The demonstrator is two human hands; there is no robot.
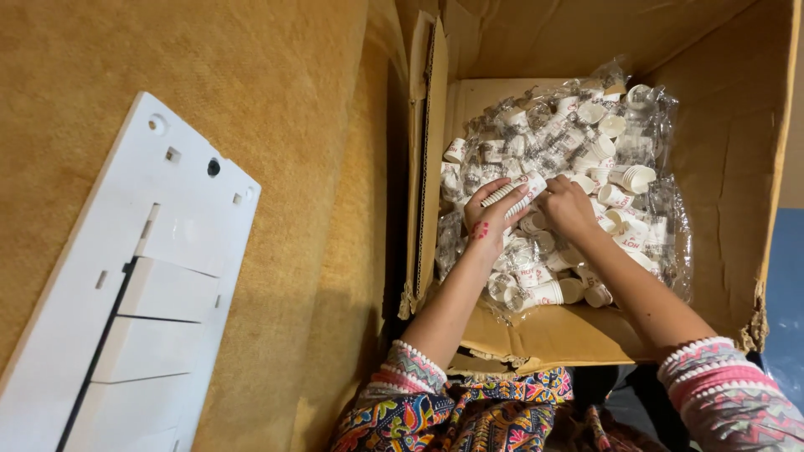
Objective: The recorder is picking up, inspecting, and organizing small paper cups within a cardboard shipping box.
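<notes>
Looking straight down into a big open brown cardboard box [737, 167] full of small white paper cups with red print, mostly bagged in crinkly clear plastic [586, 134]. Both arms reaching in, colourful patterned sleeves [712, 377] at the bottom of the view.

Left hand [494, 213] wrapped around a nested stack of those small white paper cups [512, 194], fingers curled shut on the lower end. Right hand [565, 205] at the upper end of the same stack, fingers bunched together there, though can't tell how firmly since the knuckles hide the tips.

Key bit: long axis of the stack running on a diagonal, low near the left palm and climbing up and to the right towards the right fingers. So stack bridging the two hands, sitting just above the heap, roughly mid-box. Left hand carrying more of its length, right hand only at the tip.

Off to the left on the tan fabric surface [276, 125]: a long flat white plastic panel [142, 293] with slots and a dark seam, well apart from the box.
</notes>
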